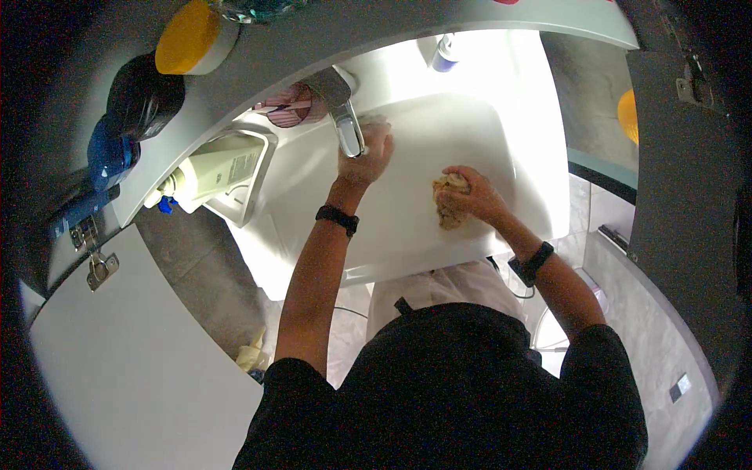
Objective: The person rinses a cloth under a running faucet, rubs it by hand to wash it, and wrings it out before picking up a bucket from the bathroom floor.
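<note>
The right hand (475,196) has its fingers closed around a crumpled, mottled tan cloth-like piece (449,215), which is in the white sink (407,235), toward the basin's right side. Taking that piece as the clock's centre, the left hand (377,160) is at 10 o'clock, partly hidden by the chrome tap (348,129); whether it grasps anything, I cannot tell. Each wrist wears a dark band, the right-hand one (533,264) at 4 o'clock, the left-hand one (338,220) at 9. Farther out at 10 o'clock, a pinkish striped cup (294,107) stands beside the tap. A pale green bottle (223,174) lies in a white tray (262,168) at 9, and a small white-and-purple bottle (446,56) stands at 12 near the sink's back. Beyond the cup, a yellow-topped jar (188,37) is also at 10, next to a dark container (145,95). The person's black shirt (454,384) fills 6 o'clock.
</note>
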